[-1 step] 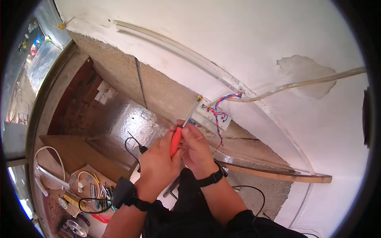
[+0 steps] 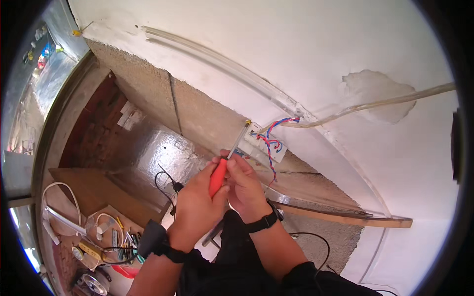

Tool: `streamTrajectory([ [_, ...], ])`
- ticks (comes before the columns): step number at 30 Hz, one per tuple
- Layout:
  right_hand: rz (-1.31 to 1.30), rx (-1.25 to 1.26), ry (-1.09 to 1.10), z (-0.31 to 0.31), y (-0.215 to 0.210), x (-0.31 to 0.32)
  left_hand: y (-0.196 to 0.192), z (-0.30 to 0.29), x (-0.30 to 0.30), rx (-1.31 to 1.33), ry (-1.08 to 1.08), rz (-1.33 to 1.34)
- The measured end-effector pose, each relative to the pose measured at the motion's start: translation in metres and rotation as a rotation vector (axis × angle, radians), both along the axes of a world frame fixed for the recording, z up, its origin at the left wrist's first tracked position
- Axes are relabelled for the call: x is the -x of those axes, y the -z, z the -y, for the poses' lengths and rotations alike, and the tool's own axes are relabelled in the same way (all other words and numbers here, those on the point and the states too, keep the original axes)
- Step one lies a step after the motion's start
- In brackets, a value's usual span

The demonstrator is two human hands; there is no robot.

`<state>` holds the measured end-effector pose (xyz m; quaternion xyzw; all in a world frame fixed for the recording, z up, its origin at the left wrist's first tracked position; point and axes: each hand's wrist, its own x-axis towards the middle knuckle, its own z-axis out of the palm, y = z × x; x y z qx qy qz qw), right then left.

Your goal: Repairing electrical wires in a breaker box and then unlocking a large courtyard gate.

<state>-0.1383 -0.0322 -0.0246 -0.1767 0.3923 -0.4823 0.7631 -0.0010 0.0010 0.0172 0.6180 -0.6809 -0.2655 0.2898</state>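
Note:
A screwdriver (image 2: 217,178) with a red handle and a long metal shaft is held between both hands, tilted up and to the right. My left hand (image 2: 196,204) is closed round the handle. At the front of the handle, my right hand (image 2: 243,183) steadies the shaft with bent fingers. A small yellow piece (image 2: 248,122) sits at the far tip, too small to identify. The tip is beside a white electrical box (image 2: 253,136) on the wall, with twisted red and blue wires (image 2: 270,143) coming out of it. My right hand partly covers the box's lower end.
A beige cable (image 2: 365,102) and wire trunking (image 2: 222,61) run along the white wall. A wooden strip (image 2: 340,215) crosses below the box. At lower left are several tools (image 2: 126,244), a yellow power strip (image 2: 91,250) and a white tube (image 2: 66,220). A black cord (image 2: 170,180) hangs by my left hand.
The rear end of the screwdriver handle has shifted slightly to the left. Both hands keep the same grip, and the box and wires are unchanged.

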Motion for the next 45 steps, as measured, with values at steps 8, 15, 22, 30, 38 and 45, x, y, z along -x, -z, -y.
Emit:
streamTrajectory([
  [8, 0.023, 0.070, -0.039, 0.003, 0.003, 0.002, -0.002, 0.006, -0.001, -0.717, -0.163, -0.946],
  [15, 0.027, 0.017, -0.018, 0.003, 0.003, -0.006, 0.007, 0.002, -0.003, -0.130, -0.002, -0.046],
  [22, 0.086, 0.045, -0.049, 0.005, 0.000, -0.001, -0.002, 0.005, -0.012, -0.820, -0.204, -1.234],
  [30, 0.089, 0.041, -0.060, 0.004, 0.001, -0.003, 0.005, 0.003, 0.000, -0.249, -0.124, -0.560],
  [38, 0.097, -0.048, -0.030, 0.002, -0.003, 0.003, -0.002, 0.002, -0.001, -0.879, -0.342, -1.159],
  [45, 0.105, 0.005, -0.046, 0.002, 0.002, 0.000, 0.008, 0.001, 0.004, -0.286, -0.155, -0.589],
])
